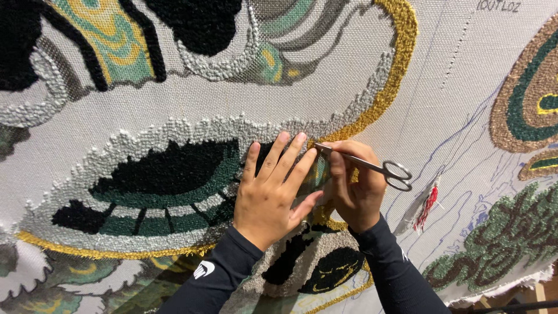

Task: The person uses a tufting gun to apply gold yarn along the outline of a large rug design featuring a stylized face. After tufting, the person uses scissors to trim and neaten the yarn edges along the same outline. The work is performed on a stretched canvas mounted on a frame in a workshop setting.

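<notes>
Steel scissors (pixel 372 167) sit pinched in the right hand (pixel 356 189), tips at the tufted rug's (pixel 174 116) gold border (pixel 383 87). Just beside them, the left hand (pixel 270 195) presses flat, fingers spread, on the black-and-green pile.

Worn on the head, looking close onto the tufted cloth (pixel 407 116), left hand (pixel 270 195) and right hand (pixel 354 186) centred low.
</notes>
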